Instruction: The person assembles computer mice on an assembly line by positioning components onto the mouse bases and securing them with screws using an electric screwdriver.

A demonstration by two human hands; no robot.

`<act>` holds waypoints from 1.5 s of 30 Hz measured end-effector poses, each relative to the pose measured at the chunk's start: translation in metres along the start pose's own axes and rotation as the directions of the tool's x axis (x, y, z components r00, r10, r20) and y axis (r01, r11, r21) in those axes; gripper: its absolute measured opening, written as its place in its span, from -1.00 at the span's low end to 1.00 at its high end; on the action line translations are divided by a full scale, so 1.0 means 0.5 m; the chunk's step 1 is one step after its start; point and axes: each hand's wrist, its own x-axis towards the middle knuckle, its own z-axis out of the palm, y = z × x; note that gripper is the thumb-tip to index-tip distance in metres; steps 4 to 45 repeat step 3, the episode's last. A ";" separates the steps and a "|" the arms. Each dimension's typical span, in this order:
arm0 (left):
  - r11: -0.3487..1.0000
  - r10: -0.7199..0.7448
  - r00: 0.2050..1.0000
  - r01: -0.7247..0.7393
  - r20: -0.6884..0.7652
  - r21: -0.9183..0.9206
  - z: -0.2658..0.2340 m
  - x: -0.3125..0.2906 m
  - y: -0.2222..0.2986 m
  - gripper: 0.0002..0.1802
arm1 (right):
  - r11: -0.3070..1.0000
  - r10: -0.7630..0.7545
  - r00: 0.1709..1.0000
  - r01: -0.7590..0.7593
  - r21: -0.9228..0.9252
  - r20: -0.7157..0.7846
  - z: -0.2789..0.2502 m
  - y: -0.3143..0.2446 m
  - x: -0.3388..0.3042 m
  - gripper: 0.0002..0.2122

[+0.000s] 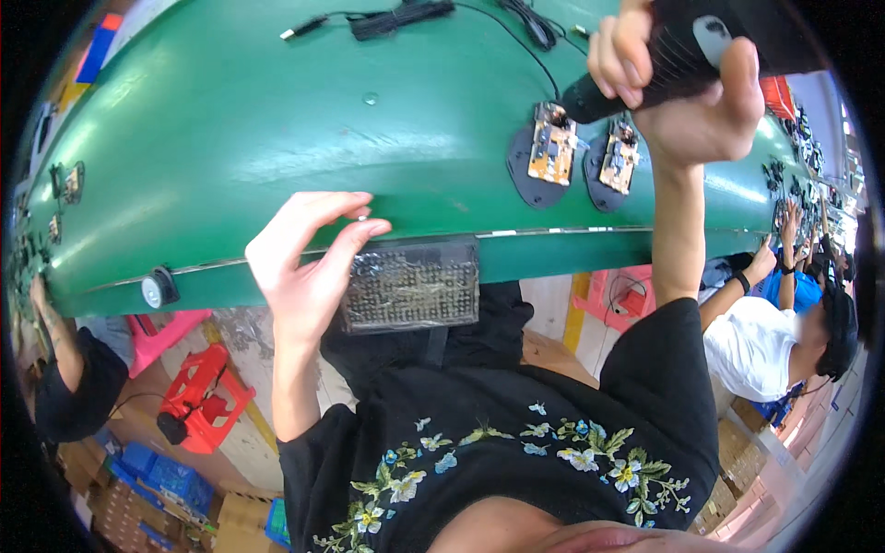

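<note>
My right hand (701,115) wraps round a black electric screwdriver (659,69) with a ribbed grip, held over the table. Its tapered nose reaches down left to the top of an orange circuit board (551,157), which lies on a dark rounded base. Whether the tip touches the board I cannot tell. Beside it rests a second circuit board (619,158) on a similar base. My left hand (304,253) is nearer the table's front edge, thumb and forefinger closed on a tiny pale piece (362,218). Below those fingers is a rectangular tray (415,286) with a dotted grid.
Black cables (401,18) lie along the far side of the green table (277,120). A round white-faced device (159,289) sits at the front edge. Red stools (205,401) stand below. Other people work at left and right, one in a white shirt (751,355).
</note>
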 end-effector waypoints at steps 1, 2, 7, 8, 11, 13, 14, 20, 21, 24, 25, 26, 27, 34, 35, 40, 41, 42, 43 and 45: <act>0.999 0.022 1.000 -0.021 0.020 -0.025 -0.001 0.022 0.000 -0.75 | 0.999 -0.039 0.998 0.038 0.019 0.057 -0.003 -0.017 0.010 -0.36; 0.998 0.070 0.995 -0.069 0.067 -0.013 0.002 0.047 0.006 -0.77 | 0.997 -0.072 0.991 0.068 0.035 0.113 -0.006 -0.038 0.016 -0.34; 0.992 0.117 0.986 -0.121 0.118 0.028 -0.008 0.063 0.006 -0.78 | 0.993 -0.103 0.986 0.095 0.063 0.134 0.006 -0.029 0.034 -0.34; 0.992 0.117 0.986 -0.121 0.118 0.028 -0.008 0.063 0.006 -0.78 | 0.993 -0.103 0.986 0.095 0.063 0.134 0.006 -0.029 0.034 -0.34; 0.992 0.117 0.986 -0.121 0.118 0.028 -0.008 0.063 0.006 -0.78 | 0.993 -0.103 0.986 0.095 0.063 0.134 0.006 -0.029 0.034 -0.34; 0.992 0.117 0.986 -0.121 0.118 0.028 -0.008 0.063 0.006 -0.78 | 0.993 -0.103 0.986 0.095 0.063 0.134 0.006 -0.029 0.034 -0.34; 0.992 0.117 0.986 -0.121 0.118 0.028 -0.008 0.063 0.006 -0.78 | 0.993 -0.103 0.986 0.095 0.063 0.134 0.006 -0.029 0.034 -0.34; 0.992 0.117 0.986 -0.121 0.118 0.028 -0.008 0.063 0.006 -0.78 | 0.993 -0.103 0.986 0.095 0.063 0.134 0.006 -0.029 0.034 -0.34; 0.992 0.117 0.986 -0.121 0.118 0.028 -0.008 0.063 0.006 -0.78 | 0.993 -0.103 0.986 0.095 0.063 0.134 0.006 -0.029 0.034 -0.34; 0.992 0.117 0.986 -0.121 0.118 0.028 -0.008 0.063 0.006 -0.78 | 0.993 -0.103 0.986 0.095 0.063 0.134 0.006 -0.029 0.034 -0.34; 0.992 0.117 0.986 -0.121 0.118 0.028 -0.008 0.063 0.006 -0.78 | 0.993 -0.103 0.986 0.095 0.063 0.134 0.006 -0.029 0.034 -0.34; 0.992 0.117 0.986 -0.121 0.118 0.028 -0.008 0.063 0.006 -0.78 | 0.993 -0.103 0.986 0.095 0.063 0.134 0.006 -0.029 0.034 -0.34; 0.992 0.117 0.986 -0.121 0.118 0.028 -0.008 0.063 0.006 -0.78 | 0.993 -0.103 0.986 0.095 0.063 0.134 0.006 -0.029 0.034 -0.34; 0.992 0.117 0.986 -0.121 0.118 0.028 -0.008 0.063 0.006 -0.78 | 0.993 -0.103 0.986 0.095 0.063 0.134 0.006 -0.029 0.034 -0.34; 0.992 0.117 0.986 -0.121 0.118 0.028 -0.008 0.063 0.006 -0.78 | 0.993 -0.103 0.986 0.095 0.063 0.134 0.006 -0.029 0.034 -0.34; 0.992 0.117 0.986 -0.121 0.118 0.028 -0.008 0.063 0.006 -0.78 | 0.993 -0.103 0.986 0.095 0.063 0.134 0.006 -0.029 0.034 -0.34; 0.992 0.117 0.986 -0.121 0.118 0.028 -0.008 0.063 0.006 -0.78 | 0.993 -0.103 0.986 0.095 0.063 0.134 0.006 -0.029 0.034 -0.34; 0.992 0.117 0.986 -0.121 0.118 0.028 -0.008 0.063 0.006 -0.78 | 0.993 -0.103 0.986 0.095 0.063 0.134 0.006 -0.029 0.034 -0.34; 0.992 0.117 0.986 -0.121 0.118 0.028 -0.008 0.063 0.006 -0.78 | 0.993 -0.103 0.986 0.095 0.063 0.134 0.006 -0.029 0.034 -0.34; 0.992 0.117 0.986 -0.121 0.118 0.028 -0.008 0.063 0.006 -0.78 | 0.993 -0.103 0.986 0.095 0.063 0.134 0.006 -0.029 0.034 -0.34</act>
